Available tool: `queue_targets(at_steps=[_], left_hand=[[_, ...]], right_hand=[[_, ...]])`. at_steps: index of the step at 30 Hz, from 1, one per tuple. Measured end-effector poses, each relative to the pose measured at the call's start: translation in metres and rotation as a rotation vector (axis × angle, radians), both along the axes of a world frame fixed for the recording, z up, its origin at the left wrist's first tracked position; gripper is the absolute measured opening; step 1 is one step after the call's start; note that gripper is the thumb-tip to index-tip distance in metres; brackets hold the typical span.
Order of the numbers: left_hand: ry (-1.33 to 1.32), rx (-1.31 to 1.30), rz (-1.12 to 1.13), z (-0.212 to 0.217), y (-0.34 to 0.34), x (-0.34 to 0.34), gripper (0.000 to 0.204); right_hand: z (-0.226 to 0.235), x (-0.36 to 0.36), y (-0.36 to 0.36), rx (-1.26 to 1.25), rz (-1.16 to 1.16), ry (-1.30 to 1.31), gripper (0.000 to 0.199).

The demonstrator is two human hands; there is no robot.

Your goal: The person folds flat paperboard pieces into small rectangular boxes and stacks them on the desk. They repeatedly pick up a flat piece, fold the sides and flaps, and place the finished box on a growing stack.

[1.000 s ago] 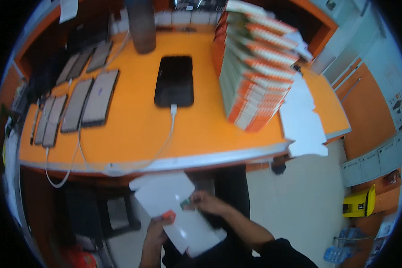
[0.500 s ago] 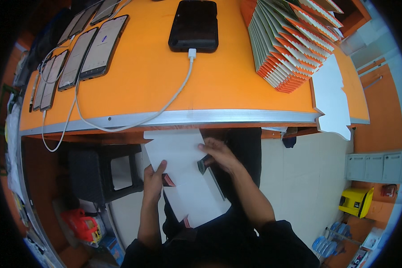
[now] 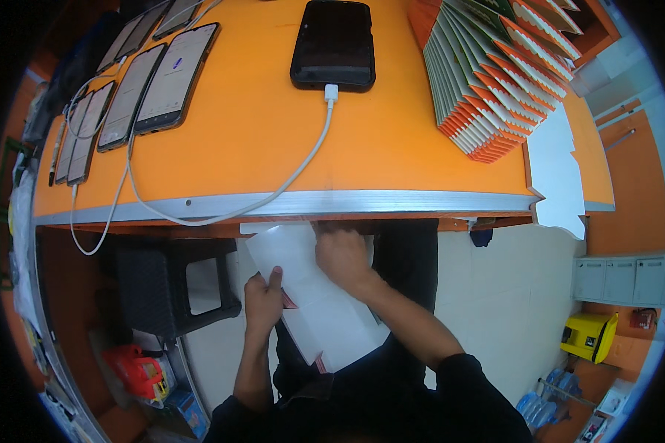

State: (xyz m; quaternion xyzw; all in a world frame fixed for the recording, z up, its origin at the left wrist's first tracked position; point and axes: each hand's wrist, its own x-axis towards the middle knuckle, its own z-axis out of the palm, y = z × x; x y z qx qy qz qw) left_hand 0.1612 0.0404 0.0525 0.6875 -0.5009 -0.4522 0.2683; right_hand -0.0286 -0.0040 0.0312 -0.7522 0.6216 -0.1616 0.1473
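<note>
A white sheet of paper lies across my lap, just below the orange table's metal front edge. My left hand grips the sheet's left edge, thumb up, with a small red piece showing beside it. My right hand presses, fingers curled, on the sheet's upper part near the table edge. What lies under the right hand is hidden. A second small red bit peeks from under the sheet's lower edge.
On the table lie a black phone on a white charging cable, several phones in a row at the left, and a fanned stack of orange-and-white boxes. A black stool stands left of my legs. Yellow object on the floor, right.
The view has tilted down and nearer to the table edge. My right hand moved up the sheet toward the table edge; the dark item it held is no longer visible.
</note>
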Motion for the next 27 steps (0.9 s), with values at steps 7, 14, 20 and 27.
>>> queue_targets(at_steps=[7, 14, 20, 27], left_hand=[[0.012, 0.013, -0.017, -0.003, 0.0, 0.003, 0.044], [0.114, 0.008, 0.018, -0.011, -0.007, 0.022, 0.043], [0.213, 0.303, -0.08, -0.009, -0.036, 0.05, 0.047], [-0.026, 0.089, -0.11, -0.033, -0.036, 0.043, 0.043]], right_hand=[[0.023, 0.016, 0.013, 0.101, 0.225, 0.1, 0.026], [0.014, 0.022, 0.008, 0.14, 0.184, 0.007, 0.033], [0.011, -0.038, -0.019, 0.672, -0.115, -0.991, 0.022], [-0.004, -0.027, -0.015, 0.916, -0.167, -1.28, 0.026]])
